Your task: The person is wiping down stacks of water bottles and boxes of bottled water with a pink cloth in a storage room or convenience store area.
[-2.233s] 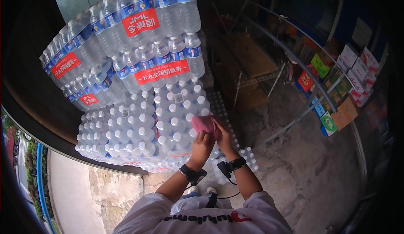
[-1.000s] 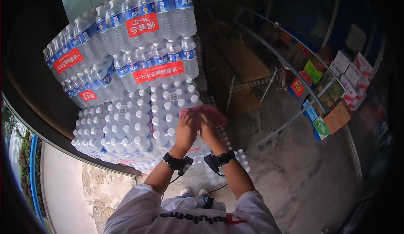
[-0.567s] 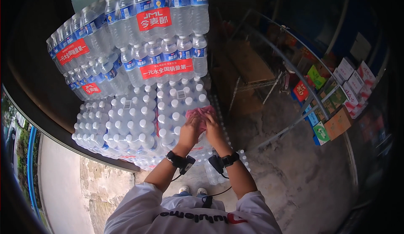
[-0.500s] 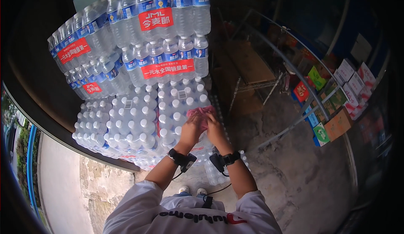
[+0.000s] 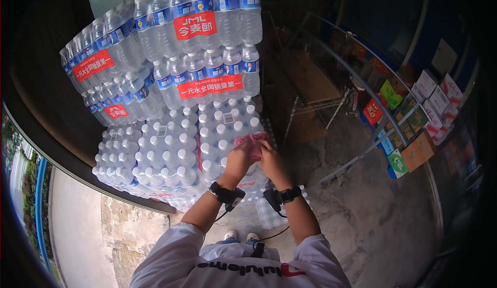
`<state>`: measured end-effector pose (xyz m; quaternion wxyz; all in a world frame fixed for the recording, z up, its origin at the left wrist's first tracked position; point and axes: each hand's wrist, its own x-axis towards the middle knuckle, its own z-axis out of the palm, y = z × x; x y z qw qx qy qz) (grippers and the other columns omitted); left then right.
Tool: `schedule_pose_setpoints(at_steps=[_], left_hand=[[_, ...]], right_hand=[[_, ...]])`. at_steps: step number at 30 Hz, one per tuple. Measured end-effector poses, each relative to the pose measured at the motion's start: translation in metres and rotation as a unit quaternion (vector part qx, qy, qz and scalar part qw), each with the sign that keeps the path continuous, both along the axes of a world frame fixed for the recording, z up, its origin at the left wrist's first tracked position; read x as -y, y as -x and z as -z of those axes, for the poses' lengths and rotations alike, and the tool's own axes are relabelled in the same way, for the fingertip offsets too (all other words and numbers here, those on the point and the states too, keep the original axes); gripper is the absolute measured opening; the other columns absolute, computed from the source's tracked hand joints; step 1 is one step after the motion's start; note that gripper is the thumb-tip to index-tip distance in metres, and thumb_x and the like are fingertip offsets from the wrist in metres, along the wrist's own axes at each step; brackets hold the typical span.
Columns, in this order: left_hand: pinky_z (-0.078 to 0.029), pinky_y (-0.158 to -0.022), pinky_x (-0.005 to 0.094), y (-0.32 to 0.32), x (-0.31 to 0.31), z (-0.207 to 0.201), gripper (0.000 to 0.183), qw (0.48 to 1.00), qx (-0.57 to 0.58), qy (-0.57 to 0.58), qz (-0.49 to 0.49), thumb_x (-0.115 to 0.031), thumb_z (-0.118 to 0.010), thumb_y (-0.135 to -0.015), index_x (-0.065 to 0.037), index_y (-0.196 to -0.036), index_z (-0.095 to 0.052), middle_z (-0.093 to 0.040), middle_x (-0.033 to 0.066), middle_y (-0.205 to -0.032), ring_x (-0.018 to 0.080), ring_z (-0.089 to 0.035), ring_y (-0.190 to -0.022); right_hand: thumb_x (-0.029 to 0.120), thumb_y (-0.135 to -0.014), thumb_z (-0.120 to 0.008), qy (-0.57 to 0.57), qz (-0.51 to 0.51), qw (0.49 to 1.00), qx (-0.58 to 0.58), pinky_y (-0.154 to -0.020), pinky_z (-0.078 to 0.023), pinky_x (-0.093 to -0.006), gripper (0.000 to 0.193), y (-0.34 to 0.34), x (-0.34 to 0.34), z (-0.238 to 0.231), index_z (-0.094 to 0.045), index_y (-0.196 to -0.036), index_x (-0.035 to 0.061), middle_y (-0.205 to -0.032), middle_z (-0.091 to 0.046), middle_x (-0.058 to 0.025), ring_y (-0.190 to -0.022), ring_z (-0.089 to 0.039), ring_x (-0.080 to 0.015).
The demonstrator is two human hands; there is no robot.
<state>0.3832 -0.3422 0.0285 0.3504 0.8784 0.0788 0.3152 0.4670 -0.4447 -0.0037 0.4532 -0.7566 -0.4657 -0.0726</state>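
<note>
Over water packs [image 5: 176, 153], hands clutch cloth [image 5: 252, 144].

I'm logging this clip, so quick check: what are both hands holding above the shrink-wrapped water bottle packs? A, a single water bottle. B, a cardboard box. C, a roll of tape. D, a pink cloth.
D: the left hand and right hand together bunch a pink cloth just over the white caps of the water bottle packs.

Soft matt pink cloth [image 5: 252, 144]; glossy clear plastic-wrapped bottle packs [image 5: 176, 148]; rough concrete floor [image 5: 373, 205].
</note>
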Motion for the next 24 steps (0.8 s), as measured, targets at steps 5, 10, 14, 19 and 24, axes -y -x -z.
schedule_pose_setpoints(at_steps=[5, 10, 14, 19, 24], left_hand=[[-0.048, -0.070, 0.0356, 0.025, 0.006, 0.021, 0.035, 0.999, 0.016, -0.044, 0.012, -0.005, -0.067, -0.059, -0.002, -0.093, -0.057, -0.057, 0.0187, -0.098, 0.0329, -0.057, -0.086], [-0.048, -0.069, 0.0352, 0.020, 0.002, 0.025, 0.037, 0.999, 0.016, -0.028, -0.005, -0.008, -0.070, -0.058, -0.004, -0.092, -0.058, -0.059, 0.0183, -0.093, 0.0327, -0.058, -0.082], [-0.047, -0.058, 0.0355, 0.001, -0.008, 0.013, 0.041, 1.000, 0.013, 0.016, -0.012, -0.015, -0.074, -0.056, -0.007, -0.093, -0.059, -0.061, 0.0135, -0.075, 0.0315, -0.059, -0.066], [-0.048, -0.057, 0.0348, 0.024, -0.007, 0.022, 0.038, 0.999, 0.016, -0.030, -0.012, -0.011, -0.070, -0.058, -0.007, -0.094, -0.059, -0.061, 0.0147, -0.076, 0.0323, -0.058, -0.066], [-0.047, -0.058, 0.0344, 0.076, 0.003, 0.013, 0.031, 0.993, -0.074, -0.076, 0.060, -0.009, -0.067, -0.055, -0.007, -0.086, -0.060, -0.060, 0.0143, -0.077, 0.0309, -0.059, -0.067]], right_hand=[[-0.009, -0.072, -0.045, 0.040, 0.054, 0.997, 0.042, -0.090, -0.037, -0.0367, 0.044, 0.035, 0.016, 0.008, -0.052, -0.112, 0.0094, -0.108, -0.049, -0.0119, -0.107, -0.044, -0.0311], [-0.006, -0.071, -0.049, -0.026, 0.024, 0.998, 0.049, -0.088, -0.037, -0.0376, 0.035, 0.027, 0.008, 0.001, -0.056, -0.104, 0.0056, -0.107, -0.049, -0.0115, -0.102, -0.046, -0.0303], [-0.008, -0.069, -0.050, -0.063, 0.029, 0.997, 0.036, -0.084, -0.039, -0.0355, 0.032, 0.011, -0.009, -0.001, -0.056, -0.098, 0.0044, -0.100, -0.052, -0.0131, -0.098, -0.047, -0.0293], [-0.009, -0.068, -0.048, -0.069, 0.039, 0.994, 0.070, -0.081, -0.040, -0.0364, 0.029, 0.035, 0.005, 0.004, -0.056, -0.094, 0.0032, -0.094, -0.054, -0.0140, -0.091, -0.050, -0.0305], [-0.002, -0.069, -0.048, 0.015, -0.057, 0.996, -0.061, -0.063, -0.043, -0.0364, 0.021, 0.071, 0.038, 0.022, -0.053, -0.090, 0.0003, -0.084, -0.055, -0.0177, -0.079, -0.053, -0.0361]])
